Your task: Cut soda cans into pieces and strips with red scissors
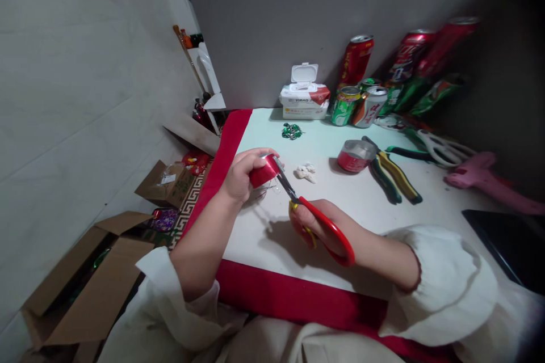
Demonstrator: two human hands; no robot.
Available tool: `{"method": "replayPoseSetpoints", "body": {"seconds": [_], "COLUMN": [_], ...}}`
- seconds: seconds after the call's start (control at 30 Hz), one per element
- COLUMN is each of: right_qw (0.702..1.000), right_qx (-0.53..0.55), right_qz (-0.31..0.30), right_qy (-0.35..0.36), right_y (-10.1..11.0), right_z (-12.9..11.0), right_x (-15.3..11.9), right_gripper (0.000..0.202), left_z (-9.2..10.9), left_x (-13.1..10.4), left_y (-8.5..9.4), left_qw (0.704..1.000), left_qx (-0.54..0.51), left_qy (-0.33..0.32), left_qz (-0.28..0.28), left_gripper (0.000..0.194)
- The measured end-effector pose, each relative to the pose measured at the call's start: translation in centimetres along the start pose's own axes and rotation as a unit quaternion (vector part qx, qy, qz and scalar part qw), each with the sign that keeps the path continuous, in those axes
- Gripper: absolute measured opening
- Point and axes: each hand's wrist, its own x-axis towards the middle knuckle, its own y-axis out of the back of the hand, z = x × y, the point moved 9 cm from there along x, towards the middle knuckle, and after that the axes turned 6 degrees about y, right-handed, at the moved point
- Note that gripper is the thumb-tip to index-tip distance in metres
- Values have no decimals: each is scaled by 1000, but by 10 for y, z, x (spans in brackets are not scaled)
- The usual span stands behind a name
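Held in my left hand is a curved piece of red can metal, pinched between thumb and fingers over the white table top. My right hand is closed round the handles of red-handled scissors. The scissor blades point up and left and meet the right edge of the red metal. Thin strips hang below the piece. A crumpled white tissue lies just right of the blades. Farther back is a small pile of green metal bits.
Right of the tissue stand a cut can ring and green-yellow pliers. A pink glue gun and a black tablet-like object lie far right. Wipes packs and several cans line the back. Cardboard boxes sit lower left.
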Motion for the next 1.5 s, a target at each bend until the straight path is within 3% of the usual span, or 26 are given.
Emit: {"method": "replayPoseSetpoints", "body": {"seconds": [1.5], "right_qw": [1000], "right_qx": [-14], "right_qz": [6], "right_qy": [-11], "right_y": [7], "right_z": [4], "right_x": [2], "right_gripper": [75], "left_z": [-5], "left_x": [1], "left_y": [0], "left_qw": [1000], "left_qx": [25], "left_qy": [-5], "left_qz": [-6], "left_gripper": [39]}}
